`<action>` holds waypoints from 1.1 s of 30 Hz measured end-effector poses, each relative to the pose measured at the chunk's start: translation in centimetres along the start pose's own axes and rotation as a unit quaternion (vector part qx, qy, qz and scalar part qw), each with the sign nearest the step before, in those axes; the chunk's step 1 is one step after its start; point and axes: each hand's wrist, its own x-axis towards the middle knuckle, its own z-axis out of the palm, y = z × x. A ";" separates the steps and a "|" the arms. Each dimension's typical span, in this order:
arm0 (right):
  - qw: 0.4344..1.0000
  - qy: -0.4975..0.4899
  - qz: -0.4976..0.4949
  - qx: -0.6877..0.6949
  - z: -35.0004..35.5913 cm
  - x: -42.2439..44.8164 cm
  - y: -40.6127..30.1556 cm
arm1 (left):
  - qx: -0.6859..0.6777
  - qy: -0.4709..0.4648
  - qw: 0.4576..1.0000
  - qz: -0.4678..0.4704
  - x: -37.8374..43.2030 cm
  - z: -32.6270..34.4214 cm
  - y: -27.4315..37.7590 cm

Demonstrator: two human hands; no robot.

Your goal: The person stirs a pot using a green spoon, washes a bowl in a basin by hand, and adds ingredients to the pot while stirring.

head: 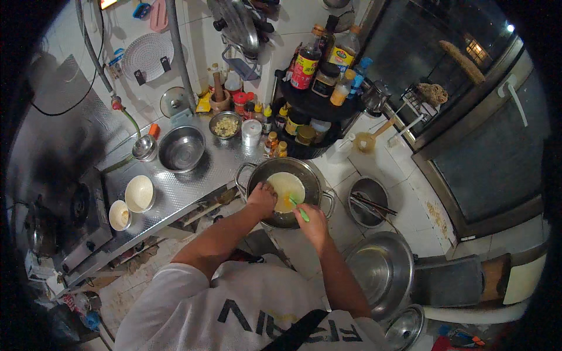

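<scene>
A light bowl (pixel 286 180) sits inside a two-handled steel pot (pixel 312 175) in front of me. Something yellow, like egg, lies in the bowl beside the head of a green-handled utensil (pixel 304 214). My right hand (pixel 314 223) grips that green handle from the lower right. My left hand (pixel 263 199) rests at the bowl's left rim, its fingers bent over the edge; its grip is partly hidden.
On the steel counter stand a steel basin (pixel 181 149), two light bowls (pixel 139 194) and a small bowl of pale pieces (pixel 225 125). Bottles (pixel 305 66) crowd a black shelf behind the pot. Chopsticks (pixel 373 204) lean in a steel container at right, above a large basin (pixel 373 272).
</scene>
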 end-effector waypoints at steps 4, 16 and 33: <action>0.996 -0.070 -0.011 -0.061 -0.4 -0.4 -0.5 | -0.037 -0.026 0.999 -0.014 0.6 0.3 -0.1; 0.991 -0.124 -0.050 -0.031 1.3 2.4 1.2 | -0.137 -0.123 0.983 -0.022 1.6 -0.6 0.3; 0.972 -0.126 -0.081 -0.181 3.5 2.6 0.0 | -0.073 -0.095 0.993 -0.014 -0.1 -0.1 -0.4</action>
